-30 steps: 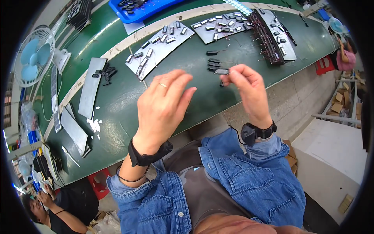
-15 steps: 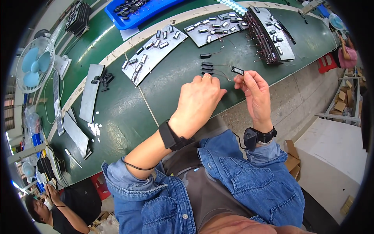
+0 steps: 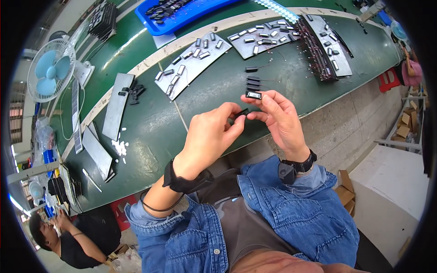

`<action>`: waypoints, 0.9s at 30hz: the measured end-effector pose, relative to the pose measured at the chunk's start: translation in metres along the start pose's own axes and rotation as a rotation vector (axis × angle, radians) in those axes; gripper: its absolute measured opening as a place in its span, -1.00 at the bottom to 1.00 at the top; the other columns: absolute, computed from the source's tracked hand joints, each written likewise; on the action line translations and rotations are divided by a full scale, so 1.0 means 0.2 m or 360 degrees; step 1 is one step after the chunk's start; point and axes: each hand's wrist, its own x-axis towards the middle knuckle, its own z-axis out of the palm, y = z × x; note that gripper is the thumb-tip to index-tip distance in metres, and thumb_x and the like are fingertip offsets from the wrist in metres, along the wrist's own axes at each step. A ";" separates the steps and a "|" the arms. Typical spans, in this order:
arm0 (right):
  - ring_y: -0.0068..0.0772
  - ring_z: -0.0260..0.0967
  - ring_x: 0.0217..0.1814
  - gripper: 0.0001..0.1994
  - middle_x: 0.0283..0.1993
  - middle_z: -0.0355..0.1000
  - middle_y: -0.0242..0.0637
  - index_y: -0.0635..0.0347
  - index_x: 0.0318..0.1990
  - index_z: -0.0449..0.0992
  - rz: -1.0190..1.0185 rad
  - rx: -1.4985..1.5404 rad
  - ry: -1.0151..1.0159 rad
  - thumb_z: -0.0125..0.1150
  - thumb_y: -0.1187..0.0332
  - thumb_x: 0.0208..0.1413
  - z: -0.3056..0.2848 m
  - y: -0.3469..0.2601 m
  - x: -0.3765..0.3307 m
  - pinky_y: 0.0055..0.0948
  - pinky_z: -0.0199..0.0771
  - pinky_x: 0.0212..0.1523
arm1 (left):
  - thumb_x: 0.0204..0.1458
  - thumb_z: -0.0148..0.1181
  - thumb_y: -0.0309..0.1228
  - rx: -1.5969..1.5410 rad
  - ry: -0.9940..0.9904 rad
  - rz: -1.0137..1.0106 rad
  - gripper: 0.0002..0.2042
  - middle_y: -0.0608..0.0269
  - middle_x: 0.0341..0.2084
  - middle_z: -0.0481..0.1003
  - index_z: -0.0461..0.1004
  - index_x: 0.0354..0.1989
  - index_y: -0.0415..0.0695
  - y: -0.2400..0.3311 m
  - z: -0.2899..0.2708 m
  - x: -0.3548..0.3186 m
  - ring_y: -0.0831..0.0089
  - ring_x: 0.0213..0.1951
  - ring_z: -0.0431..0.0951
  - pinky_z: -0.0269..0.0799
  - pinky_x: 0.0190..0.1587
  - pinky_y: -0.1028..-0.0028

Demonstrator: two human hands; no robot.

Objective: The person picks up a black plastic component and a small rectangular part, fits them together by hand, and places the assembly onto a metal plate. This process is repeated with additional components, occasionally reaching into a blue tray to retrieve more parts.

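Over the near edge of the green table, both my hands are close together. My left hand (image 3: 214,132) pinches a small black part (image 3: 244,112) between thumb and fingertips; its far side is hidden. Just beyond it, my right hand (image 3: 282,119) grips a small black rectangular part with a pale face (image 3: 253,94). Lower fingers of the right hand reach the part in my left hand. Behind them, several similar black parts with thin wires (image 3: 253,82) lie in a short column on the table, and one more wired part (image 3: 251,69) lies slightly farther off.
Grey plates (image 3: 193,68) hold scattered black parts. A dense row of wired parts (image 3: 316,52) borders the right plate. A blue tray (image 3: 195,20) stands at the back. On the left are a fan (image 3: 51,72), bare plates (image 3: 117,107) and white scraps (image 3: 120,148). Another person sits at lower left.
My left hand has drawn back toward me from the column and now shows a black part in its fingertips. My right hand has brought its part leftward, close to the left hand.
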 end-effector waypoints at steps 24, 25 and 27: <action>-0.42 0.60 -0.07 -0.83 -0.10 0.56 -0.25 0.27 -0.14 0.50 0.0518 -0.0336 -0.0295 0.13 0.33 0.42 0.23 0.13 0.04 -0.43 0.65 0.04 | 0.00 0.41 -0.60 -0.0056 0.0613 0.0446 -0.71 0.16 -0.17 0.68 0.68 -0.06 -0.16 -0.26 -0.19 -0.21 0.30 -0.16 0.70 0.61 -0.08 0.40; -0.42 0.60 -0.07 -0.83 -0.10 0.56 -0.25 0.27 -0.14 0.50 0.0528 -0.0329 -0.0299 0.13 0.33 0.42 0.23 0.14 0.04 -0.43 0.65 0.04 | 0.02 0.40 -0.59 -0.0197 0.0540 0.0435 -0.73 0.15 -0.17 0.69 0.68 -0.06 -0.17 -0.26 -0.18 -0.21 0.31 -0.15 0.70 0.60 -0.06 0.41; -0.43 0.60 -0.07 -0.83 -0.10 0.56 -0.24 0.27 -0.15 0.50 0.0511 -0.0331 -0.0302 0.14 0.33 0.42 0.24 0.14 0.03 -0.44 0.64 0.05 | 0.05 0.39 -0.58 -0.0254 0.0508 0.0293 -0.73 0.16 -0.15 0.69 0.68 -0.04 -0.18 -0.25 -0.17 -0.23 0.35 -0.14 0.70 0.60 -0.05 0.43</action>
